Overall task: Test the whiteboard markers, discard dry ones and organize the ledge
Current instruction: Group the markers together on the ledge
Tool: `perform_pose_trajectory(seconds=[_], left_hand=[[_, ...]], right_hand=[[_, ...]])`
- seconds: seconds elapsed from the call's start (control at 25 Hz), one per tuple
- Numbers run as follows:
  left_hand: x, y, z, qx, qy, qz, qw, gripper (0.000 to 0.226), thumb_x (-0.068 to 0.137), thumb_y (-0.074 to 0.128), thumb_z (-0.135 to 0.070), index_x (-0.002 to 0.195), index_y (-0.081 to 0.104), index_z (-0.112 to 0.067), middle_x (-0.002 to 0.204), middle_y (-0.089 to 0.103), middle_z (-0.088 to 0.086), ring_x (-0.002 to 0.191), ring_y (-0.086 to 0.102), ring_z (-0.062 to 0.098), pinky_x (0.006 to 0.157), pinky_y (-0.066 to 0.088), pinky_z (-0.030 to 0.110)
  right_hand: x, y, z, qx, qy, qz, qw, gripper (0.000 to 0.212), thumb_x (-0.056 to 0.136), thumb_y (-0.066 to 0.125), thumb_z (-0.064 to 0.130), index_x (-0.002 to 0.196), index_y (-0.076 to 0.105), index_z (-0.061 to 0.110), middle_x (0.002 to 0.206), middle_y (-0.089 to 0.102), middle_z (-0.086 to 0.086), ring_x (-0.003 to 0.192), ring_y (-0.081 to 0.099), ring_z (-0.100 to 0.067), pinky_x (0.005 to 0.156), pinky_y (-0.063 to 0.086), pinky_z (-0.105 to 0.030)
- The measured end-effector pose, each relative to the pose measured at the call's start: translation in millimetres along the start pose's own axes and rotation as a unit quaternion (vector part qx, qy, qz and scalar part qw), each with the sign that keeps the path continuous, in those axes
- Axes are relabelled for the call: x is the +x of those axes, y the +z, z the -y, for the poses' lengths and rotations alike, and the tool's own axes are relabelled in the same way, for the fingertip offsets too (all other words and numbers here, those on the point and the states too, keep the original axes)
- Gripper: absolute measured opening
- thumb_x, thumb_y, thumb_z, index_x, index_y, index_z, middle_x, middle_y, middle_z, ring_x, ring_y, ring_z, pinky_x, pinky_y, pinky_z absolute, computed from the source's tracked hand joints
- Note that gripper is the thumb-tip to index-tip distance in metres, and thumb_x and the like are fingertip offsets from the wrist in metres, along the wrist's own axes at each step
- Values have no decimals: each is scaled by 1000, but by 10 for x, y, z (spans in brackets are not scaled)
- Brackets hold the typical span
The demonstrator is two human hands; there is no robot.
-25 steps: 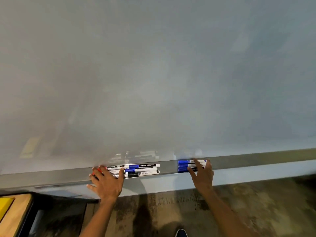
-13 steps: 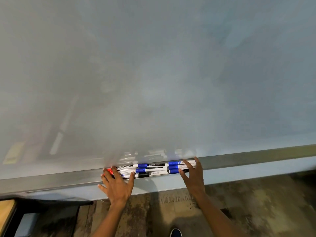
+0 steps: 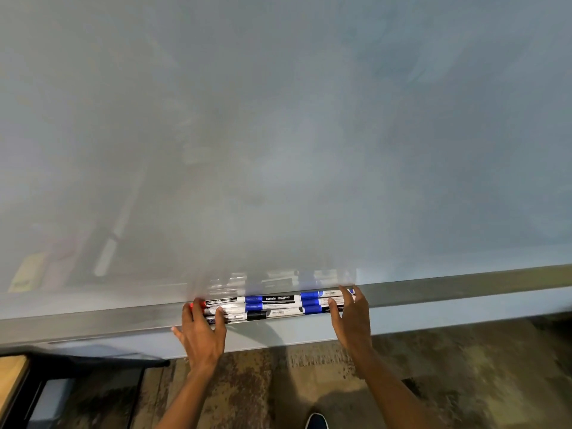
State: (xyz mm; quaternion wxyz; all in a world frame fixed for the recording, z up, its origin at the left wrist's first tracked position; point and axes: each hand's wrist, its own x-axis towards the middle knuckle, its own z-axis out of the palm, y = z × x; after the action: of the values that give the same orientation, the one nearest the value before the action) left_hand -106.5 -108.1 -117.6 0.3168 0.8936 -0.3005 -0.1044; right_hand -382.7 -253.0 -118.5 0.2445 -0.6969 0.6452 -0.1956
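Several whiteboard markers [image 3: 272, 305] lie end to end in rows on the grey metal ledge [image 3: 464, 289] under the whiteboard [image 3: 278, 134]. Most have blue caps, one a black cap, and a red cap [image 3: 198, 305] shows at the far left. My left hand [image 3: 201, 332] rests with straight fingers on the left end of the rows. My right hand [image 3: 351, 317] presses straight fingers against the right end, over the blue-capped markers. The two groups touch and form one block.
The ledge runs on bare to both sides of the markers. A wooden table edge [image 3: 12, 376] and a dark frame stand at the lower left. Stained concrete floor [image 3: 464, 382] lies below, with a shoe tip [image 3: 315, 422] at the bottom.
My right hand has slid its blue markers leftward until they meet the left group. The gap between the two groups has closed. My left hand stays at the left end.
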Motion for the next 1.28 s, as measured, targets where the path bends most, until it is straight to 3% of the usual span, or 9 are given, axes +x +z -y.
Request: perform_pose_trajectory(seconds=[0.16, 0.24, 0.28, 0.4, 0.56, 0.76, 0.96, 1.12, 1.28], left_hand=[[34, 47, 67, -29, 11, 6, 999, 36, 94, 60, -33, 124, 49, -16, 132, 45, 11, 111, 54, 34, 113, 25, 65], [61, 38, 103, -30, 23, 2, 999, 35, 94, 60, -34, 122, 48, -18, 132, 41, 10, 104, 54, 33, 97, 46, 61], [69, 35, 103, -28, 27, -2, 999, 33, 94, 60, -33, 121, 50, -16, 131, 41, 11, 102, 54, 34, 93, 48, 59], [59, 35, 56, -16, 33, -11, 999, 24, 95, 59, -28, 114, 55, -13, 123, 50, 11, 98, 57, 32, 105, 35, 60], [47, 19, 33, -9, 47, -9, 999, 24, 96, 59, -26, 116, 51, -15, 119, 53, 10, 103, 58, 33, 105, 35, 64], [-23, -153, -125, 34, 5, -14, 999, 57, 95, 59, -33, 142, 40, -7, 153, 29, 27, 141, 25, 46, 114, 21, 64], [-96, -381, -235, 51, 75, -40, 995, 78, 94, 44, -58, 155, 20, -14, 162, 13, 16, 149, 14, 36, 117, 8, 59], [-146, -586, -196, 84, 99, -62, 990, 89, 88, 24, -74, 158, 7, -21, 166, -3, 6, 152, -1, 26, 119, 2, 56], [-236, -888, -126, 96, 73, -105, 987, 86, 90, 25, -72, 158, 3, -24, 165, -9, 1, 152, -6, 22, 119, 2, 57]], right_hand=[[2, 0, 54, 20, 16, -11, 1000, 42, 93, 66, 24, 132, 58, 10, 146, 43, -17, 130, 48, -31, 101, 48, -36], [7, -10, 38, 22, 25, -28, 999, 41, 92, 67, 22, 130, 60, 9, 147, 41, -18, 130, 47, -32, 100, 49, -37], [10, -14, 36, 19, 27, -37, 999, 40, 91, 68, 22, 128, 61, 8, 146, 42, -18, 130, 48, -32, 99, 50, -37], [15, 38, 7, 26, 4, -43, 999, 38, 88, 72, 17, 122, 64, 2, 135, 53, -23, 120, 56, -37, 90, 55, -41], [17, 45, -23, 37, -14, -57, 998, 39, 84, 75, 15, 119, 65, 2, 129, 57, -25, 113, 60, -40, 86, 58, -45], [-158, -107, 188, -7, -107, -140, 984, 49, 83, 74, 28, 128, 59, 16, 143, 49, -15, 127, 50, -35, 100, 47, -53], [-430, -79, 719, -24, -263, -67, 962, 70, 97, 37, 55, 156, 13, 26, 164, 16, -6, 152, 13, -25, 122, 13, -48], [-506, 30, 1173, -27, -359, -17, 933, 77, 95, 39, 58, 157, 9, 25, 165, 9, -6, 152, 8, -25, 119, 11, -50], [-606, 143, 1540, -3, -437, 20, 899, 77, 95, 40, 57, 157, 5, 29, 165, 10, -6, 152, 9, -26, 119, 11, -53]])
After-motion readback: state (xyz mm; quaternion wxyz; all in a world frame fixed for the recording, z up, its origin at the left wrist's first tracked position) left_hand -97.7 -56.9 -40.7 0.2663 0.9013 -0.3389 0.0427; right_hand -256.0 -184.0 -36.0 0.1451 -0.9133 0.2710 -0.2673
